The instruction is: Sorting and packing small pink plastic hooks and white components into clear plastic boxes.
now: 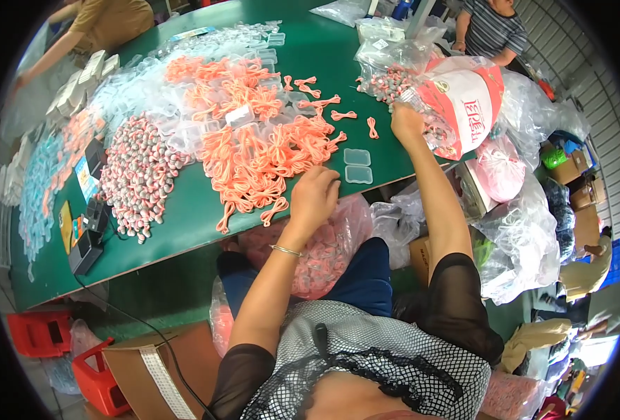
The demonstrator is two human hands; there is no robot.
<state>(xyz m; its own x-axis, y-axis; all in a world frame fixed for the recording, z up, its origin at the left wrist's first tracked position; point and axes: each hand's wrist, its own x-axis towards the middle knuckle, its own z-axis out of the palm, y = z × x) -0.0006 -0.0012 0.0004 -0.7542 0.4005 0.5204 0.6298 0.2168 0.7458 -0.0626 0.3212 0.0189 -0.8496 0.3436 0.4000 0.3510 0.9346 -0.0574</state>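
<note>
Looks like picking parts: right hand (408,124) at the far-right bag (464,101), left hand (314,200) curled beside the orange cords (275,155), any pinch I can't tell, the open case (358,172) between probably needing filling next.

Hands: two, left hand (315,199), right hand (408,124). Bracelet (286,250): one. Green table (327,56): one. Open clear box (358,174): one, two halves. Orange cord bundles (271,154): heap too dense to count; two lie well apart at right. Round beads (140,168): two piles, too many to count. Red-and-white sack (464,98): one. Black box-shaped devices (86,252): three. Red plastic stools (100,381): two. Co-workers (495,31) near table: two.
</note>
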